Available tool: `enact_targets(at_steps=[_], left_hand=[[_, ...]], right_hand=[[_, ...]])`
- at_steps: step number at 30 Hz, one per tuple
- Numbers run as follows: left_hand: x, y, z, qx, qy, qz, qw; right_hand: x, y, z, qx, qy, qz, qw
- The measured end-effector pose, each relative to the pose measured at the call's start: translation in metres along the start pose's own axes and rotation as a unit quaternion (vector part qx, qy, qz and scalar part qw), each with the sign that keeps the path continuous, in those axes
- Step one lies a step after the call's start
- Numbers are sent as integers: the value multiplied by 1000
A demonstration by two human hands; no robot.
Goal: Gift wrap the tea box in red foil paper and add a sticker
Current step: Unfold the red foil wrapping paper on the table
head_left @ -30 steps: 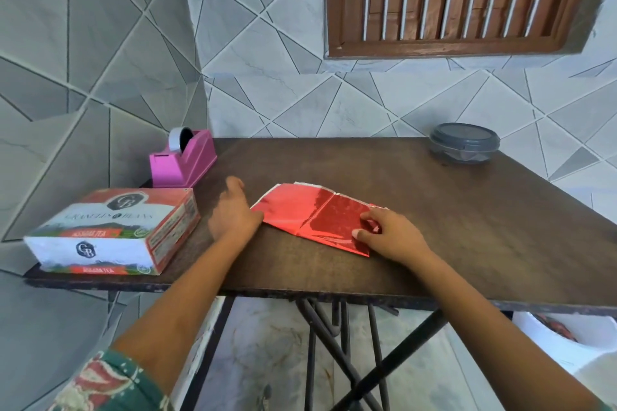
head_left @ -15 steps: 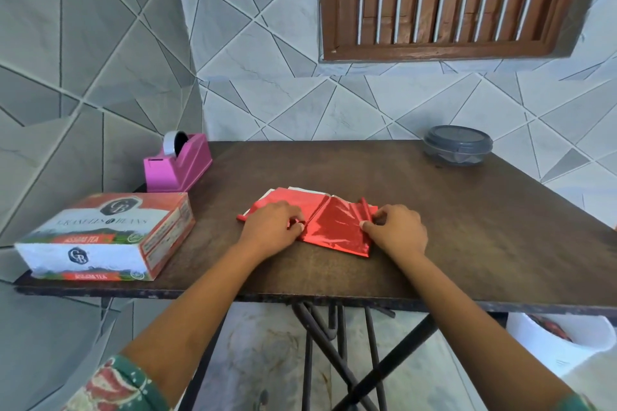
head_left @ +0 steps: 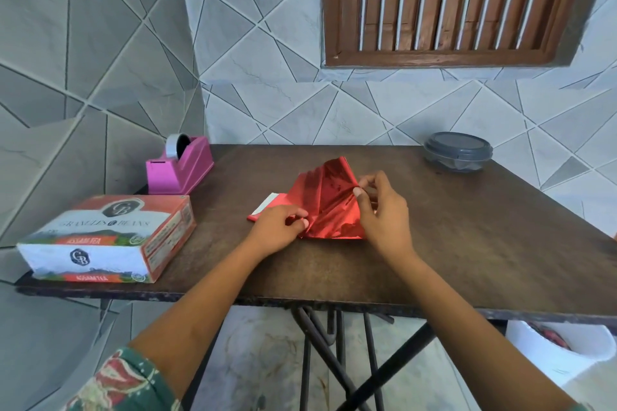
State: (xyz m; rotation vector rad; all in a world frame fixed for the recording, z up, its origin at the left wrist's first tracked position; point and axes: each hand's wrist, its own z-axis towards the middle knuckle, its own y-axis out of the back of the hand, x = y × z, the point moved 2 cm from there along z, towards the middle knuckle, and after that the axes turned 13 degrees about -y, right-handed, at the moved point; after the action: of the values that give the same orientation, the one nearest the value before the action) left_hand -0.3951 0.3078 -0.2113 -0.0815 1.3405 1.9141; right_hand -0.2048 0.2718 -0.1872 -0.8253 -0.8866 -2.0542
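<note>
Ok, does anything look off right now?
Nothing spilled or damaged. The red foil is wrinkled where the left hand and right hand pinch it, and the tea box sits right at the table's near left corner.

Left hand (head_left: 278,229) low, right hand (head_left: 384,210) raised, both pinching

You are in what looks like a plain room of a home. The walls (head_left: 100,60) are covered in grey tiles cut into angled shapes, and a brown wooden louvred window (head_left: 450,0) sits high in the far wall. You face a dark wooden table (head_left: 467,243) on folding metal legs (head_left: 334,360). On it stand household things: a pink tape dispenser (head_left: 180,170), a lidded grey container (head_left: 458,152) and a tea box (head_left: 110,237). A pale marbled floor (head_left: 260,354) lies below.
</note>
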Motion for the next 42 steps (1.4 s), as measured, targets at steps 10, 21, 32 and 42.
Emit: enact_targets(at_steps=[10, 21, 32, 42], left_hand=[[-11, 58, 8, -116, 227, -446, 858], [20, 78, -15, -168, 288, -336, 881], [34, 53, 0, -143, 212, -110, 961], [50, 37, 25, -88, 261, -22, 961]], right_hand=[[47, -20, -32, 127, 281, 10, 951], [39, -22, -32, 224, 28, -36, 974], [-19, -20, -19, 304, -133, -451, 829], [-26, -35, -8, 306, -123, -431, 840]])
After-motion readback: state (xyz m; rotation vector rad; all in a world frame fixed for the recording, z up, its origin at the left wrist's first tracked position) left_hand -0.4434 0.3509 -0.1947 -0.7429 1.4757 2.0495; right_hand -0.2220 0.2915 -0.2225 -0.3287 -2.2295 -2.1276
